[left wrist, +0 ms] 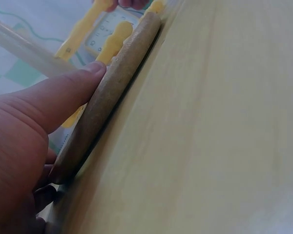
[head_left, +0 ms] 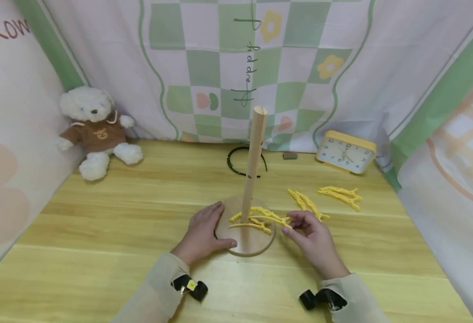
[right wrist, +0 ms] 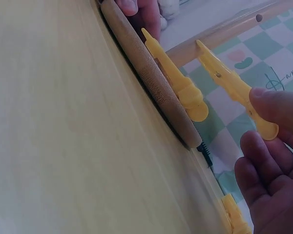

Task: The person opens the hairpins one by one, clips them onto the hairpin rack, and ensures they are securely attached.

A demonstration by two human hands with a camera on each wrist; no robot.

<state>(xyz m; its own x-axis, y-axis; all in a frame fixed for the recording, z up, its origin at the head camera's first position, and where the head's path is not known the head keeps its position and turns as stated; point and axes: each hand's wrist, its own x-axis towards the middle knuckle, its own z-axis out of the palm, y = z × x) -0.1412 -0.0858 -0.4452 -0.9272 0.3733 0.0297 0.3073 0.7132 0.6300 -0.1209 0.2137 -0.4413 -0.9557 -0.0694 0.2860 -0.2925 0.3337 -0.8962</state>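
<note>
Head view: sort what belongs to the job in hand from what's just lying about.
In the job:
wooden stand
yellow clip in the right grip
yellow clips on the stand
yellow clips right of the stand, probably

Apparently just lying about:
teddy bear
clock
black curved band
small block

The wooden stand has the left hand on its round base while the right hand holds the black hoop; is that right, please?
Not quite: the right hand holds a yellow clip, as the right wrist view shows; the left hand is on the round base.
</note>
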